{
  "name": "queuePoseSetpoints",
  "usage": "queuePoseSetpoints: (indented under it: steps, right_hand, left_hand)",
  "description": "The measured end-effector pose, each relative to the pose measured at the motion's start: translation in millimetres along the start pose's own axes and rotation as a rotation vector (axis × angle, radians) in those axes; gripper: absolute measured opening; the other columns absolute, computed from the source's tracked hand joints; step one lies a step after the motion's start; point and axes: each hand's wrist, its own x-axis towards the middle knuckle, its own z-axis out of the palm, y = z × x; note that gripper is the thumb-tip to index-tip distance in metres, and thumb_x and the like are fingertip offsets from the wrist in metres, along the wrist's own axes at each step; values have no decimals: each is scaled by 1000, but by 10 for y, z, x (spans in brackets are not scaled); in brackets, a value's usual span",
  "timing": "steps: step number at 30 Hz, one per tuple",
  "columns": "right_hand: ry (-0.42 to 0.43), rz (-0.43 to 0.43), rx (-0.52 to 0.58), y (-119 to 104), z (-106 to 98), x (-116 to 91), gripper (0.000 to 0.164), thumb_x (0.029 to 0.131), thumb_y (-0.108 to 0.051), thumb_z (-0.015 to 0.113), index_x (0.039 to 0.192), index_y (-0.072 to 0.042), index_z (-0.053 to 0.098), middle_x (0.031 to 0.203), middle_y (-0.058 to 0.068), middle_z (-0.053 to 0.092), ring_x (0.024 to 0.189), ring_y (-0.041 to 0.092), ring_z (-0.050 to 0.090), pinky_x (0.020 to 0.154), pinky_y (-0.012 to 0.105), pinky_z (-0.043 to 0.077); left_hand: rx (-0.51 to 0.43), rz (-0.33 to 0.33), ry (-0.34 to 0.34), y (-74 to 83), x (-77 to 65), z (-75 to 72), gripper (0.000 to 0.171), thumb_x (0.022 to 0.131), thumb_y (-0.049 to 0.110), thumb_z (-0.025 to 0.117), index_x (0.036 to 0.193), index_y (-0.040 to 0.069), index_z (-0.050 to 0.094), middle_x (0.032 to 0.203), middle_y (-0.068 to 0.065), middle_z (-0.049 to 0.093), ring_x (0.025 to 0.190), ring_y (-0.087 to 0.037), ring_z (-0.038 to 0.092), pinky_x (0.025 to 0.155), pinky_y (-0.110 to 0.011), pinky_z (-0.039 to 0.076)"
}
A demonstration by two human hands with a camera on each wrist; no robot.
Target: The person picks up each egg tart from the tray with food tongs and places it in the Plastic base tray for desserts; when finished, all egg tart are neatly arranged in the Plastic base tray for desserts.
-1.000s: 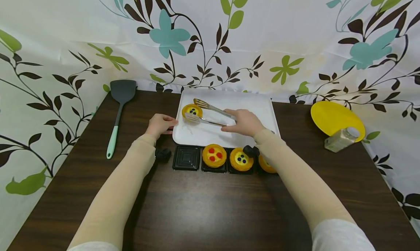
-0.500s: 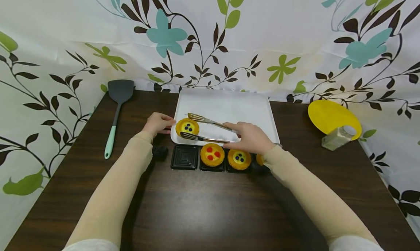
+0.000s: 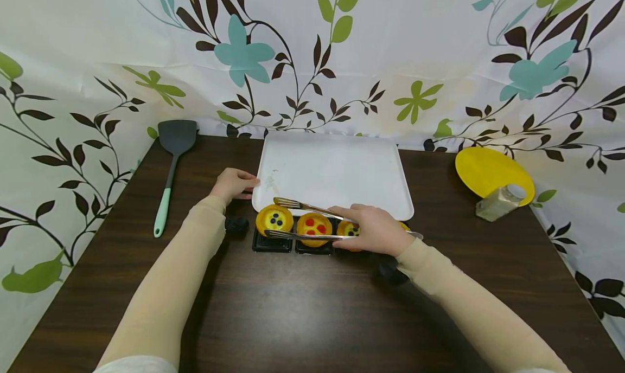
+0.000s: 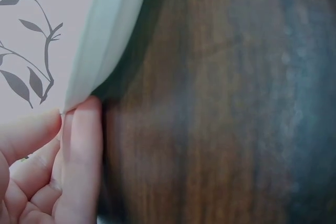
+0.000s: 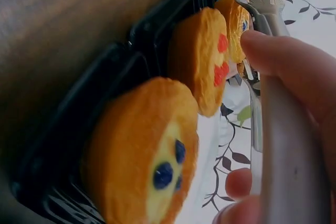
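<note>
My left hand (image 3: 232,183) pinches the left rim of the white tray (image 3: 337,167); the left wrist view shows thumb and fingers (image 4: 84,140) on its edge. My right hand (image 3: 378,231) holds metal tongs (image 3: 305,236) by their arms. Between the tong tips is a yellow tart with blueberries (image 3: 274,220), over the leftmost black square holder (image 3: 272,246); whether it touches the holder I cannot tell. Beside it, a tart with red pieces (image 3: 312,226) sits in its own holder. Another blueberry tart (image 5: 139,150) sits nearer the right wrist, partly hidden by the hand in the head view.
A turner with a mint handle (image 3: 170,178) lies on the dark wooden table (image 3: 288,313) at the left. At the right are a yellow plate (image 3: 488,169) and a clear shaker (image 3: 500,202). A patterned curtain (image 3: 312,58) stands behind the table.
The right hand has brought the tongs and blueberry tart off the white tray, toward me and slightly left, over the leftmost black holder. The left hand stays at the tray's rim.
</note>
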Motion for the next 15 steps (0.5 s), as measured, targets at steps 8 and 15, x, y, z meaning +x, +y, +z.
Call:
queuePoseSetpoints:
  steps: [8, 15]
  right_hand:
    - [-10, -15, 16, -34, 63, -66, 69, 75, -49, 76, 134, -20, 55, 74, -1, 54, 60, 10, 39, 49, 22, 34]
    - [21, -35, 5, -38, 106, -83, 70, 74, -47, 78, 134, -21, 55, 72, 1, 50, 58, 9, 36, 48, 21, 29]
  left_hand:
    - [-11, 16, 2, -5, -17, 1, 40, 95, 18, 59, 127, -6, 55, 123, -22, 53, 97, -26, 62, 81, -29, 56]
    - [-35, 21, 9, -43, 31, 18, 39, 94, 17, 60, 126, -5, 56, 123, -22, 55, 106, -28, 60, 76, -27, 58]
